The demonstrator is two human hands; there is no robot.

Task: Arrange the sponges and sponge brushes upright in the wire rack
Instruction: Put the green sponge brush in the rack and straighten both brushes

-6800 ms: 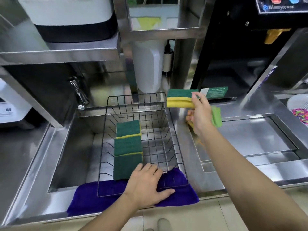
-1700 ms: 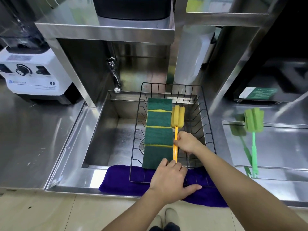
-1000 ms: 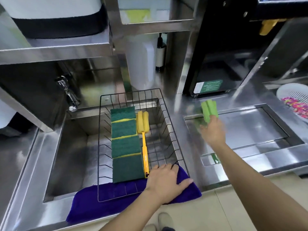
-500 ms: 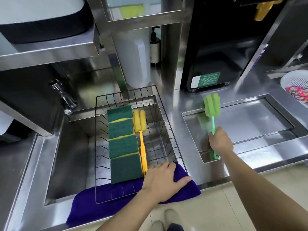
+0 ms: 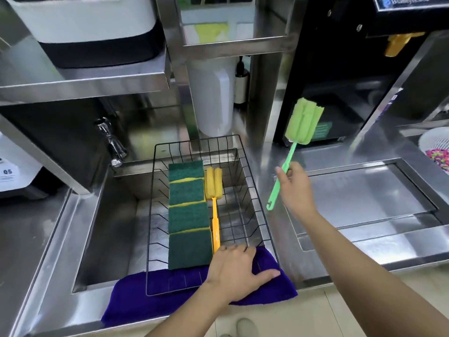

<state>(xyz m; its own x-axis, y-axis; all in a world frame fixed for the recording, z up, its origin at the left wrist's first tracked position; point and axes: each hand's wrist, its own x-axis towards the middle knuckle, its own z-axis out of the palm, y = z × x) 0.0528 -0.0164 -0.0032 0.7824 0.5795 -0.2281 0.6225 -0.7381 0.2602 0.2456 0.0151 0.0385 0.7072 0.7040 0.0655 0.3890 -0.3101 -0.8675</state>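
Green brush in transit to rack.

Right hand clamped on the green handle, foam head up, held in the air right of the rack. Left hand flat, fingers spread, pressing the rack's front edge and cloth. Four sponges on edge inside the rack, left of centre; yellow brush just right of them. Advised: lower into the free slots right of the yellow brush, handle first, rack kept braced.

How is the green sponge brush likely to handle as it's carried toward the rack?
The green sponge brush probably weighs little: the right hand holds it up by the thin handle alone. Its foam head looks soft and would likely squash against the wire rack. The slim plastic handle may flex slightly.
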